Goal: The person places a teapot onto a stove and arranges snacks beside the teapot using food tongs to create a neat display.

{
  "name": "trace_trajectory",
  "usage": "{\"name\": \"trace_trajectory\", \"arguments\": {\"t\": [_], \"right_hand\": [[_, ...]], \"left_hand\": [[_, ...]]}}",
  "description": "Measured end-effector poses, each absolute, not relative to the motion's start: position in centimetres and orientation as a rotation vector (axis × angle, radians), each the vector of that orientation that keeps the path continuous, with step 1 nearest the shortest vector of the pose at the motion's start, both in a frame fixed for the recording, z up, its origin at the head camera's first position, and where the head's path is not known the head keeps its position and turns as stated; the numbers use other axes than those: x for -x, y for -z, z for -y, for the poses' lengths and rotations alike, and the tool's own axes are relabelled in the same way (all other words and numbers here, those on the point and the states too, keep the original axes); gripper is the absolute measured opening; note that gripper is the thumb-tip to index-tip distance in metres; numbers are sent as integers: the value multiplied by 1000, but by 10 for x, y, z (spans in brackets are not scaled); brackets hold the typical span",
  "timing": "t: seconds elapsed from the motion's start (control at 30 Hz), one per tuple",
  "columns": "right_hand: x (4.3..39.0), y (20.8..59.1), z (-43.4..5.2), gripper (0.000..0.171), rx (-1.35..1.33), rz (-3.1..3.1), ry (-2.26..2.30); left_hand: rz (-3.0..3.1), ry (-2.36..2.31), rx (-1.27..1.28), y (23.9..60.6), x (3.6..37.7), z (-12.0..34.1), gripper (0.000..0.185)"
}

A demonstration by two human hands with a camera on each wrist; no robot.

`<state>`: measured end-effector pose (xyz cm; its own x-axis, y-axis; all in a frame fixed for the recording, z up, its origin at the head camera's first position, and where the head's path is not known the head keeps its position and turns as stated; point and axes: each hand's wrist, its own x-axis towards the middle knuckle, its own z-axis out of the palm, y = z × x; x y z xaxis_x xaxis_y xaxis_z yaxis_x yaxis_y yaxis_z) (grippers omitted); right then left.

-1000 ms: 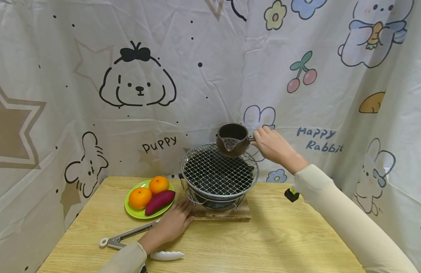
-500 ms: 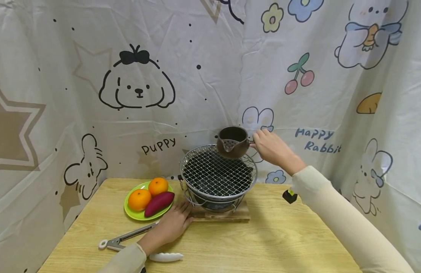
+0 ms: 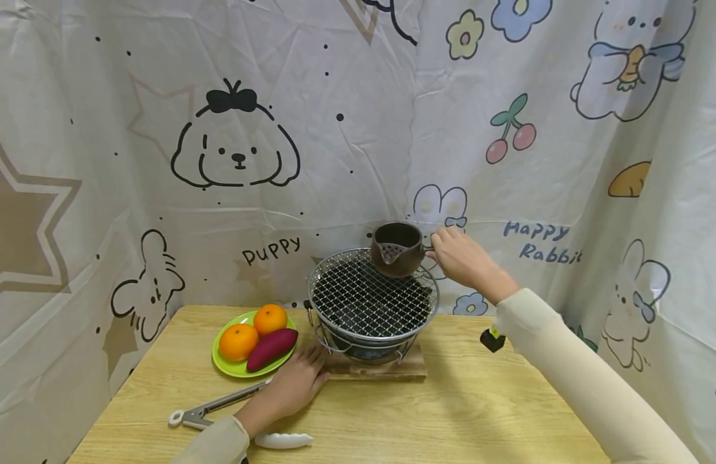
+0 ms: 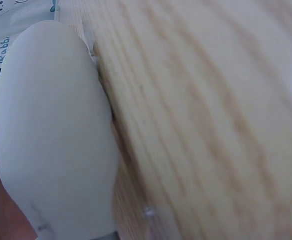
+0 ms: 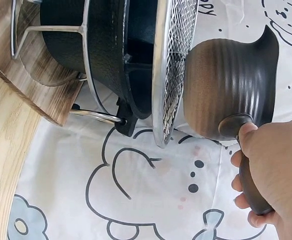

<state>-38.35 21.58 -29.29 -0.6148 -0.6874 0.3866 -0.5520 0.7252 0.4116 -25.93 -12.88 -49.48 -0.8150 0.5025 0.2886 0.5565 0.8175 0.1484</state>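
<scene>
My right hand (image 3: 459, 258) grips the side handle of a brown teapot (image 3: 398, 259) with a pouring spout and a strainer inside. The pot is held low over the right rear part of the round wire mesh (image 3: 360, 290) on a black grill. In the right wrist view, the pot (image 5: 231, 85) stands level, its base close above the mesh, and my fingers (image 5: 241, 200) wrap the handle. My left hand (image 3: 296, 381) lies flat on the table, fingers extended beside the wooden board (image 3: 387, 371) under the grill. A white tong handle (image 4: 56, 125) fills much of the left wrist view.
A green plate (image 3: 230, 368) with two oranges (image 3: 238, 342) and a purple sweet potato (image 3: 272, 349) sits left of the grill. Metal tongs (image 3: 224, 401) with white handles lie open beneath my left forearm. A printed curtain (image 3: 334, 161) hangs behind the table.
The teapot and my right hand have come down slightly toward the mesh. My left hand stays where it was; the view itself has shifted a little.
</scene>
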Motion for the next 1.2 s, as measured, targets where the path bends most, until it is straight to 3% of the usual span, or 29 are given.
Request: {"name": "trace_trajectory", "arguments": {"t": [1.2], "right_hand": [[382, 304, -210, 26, -958, 2420, 292]], "left_hand": [[2782, 320, 820, 495, 259, 129, 48]]}}
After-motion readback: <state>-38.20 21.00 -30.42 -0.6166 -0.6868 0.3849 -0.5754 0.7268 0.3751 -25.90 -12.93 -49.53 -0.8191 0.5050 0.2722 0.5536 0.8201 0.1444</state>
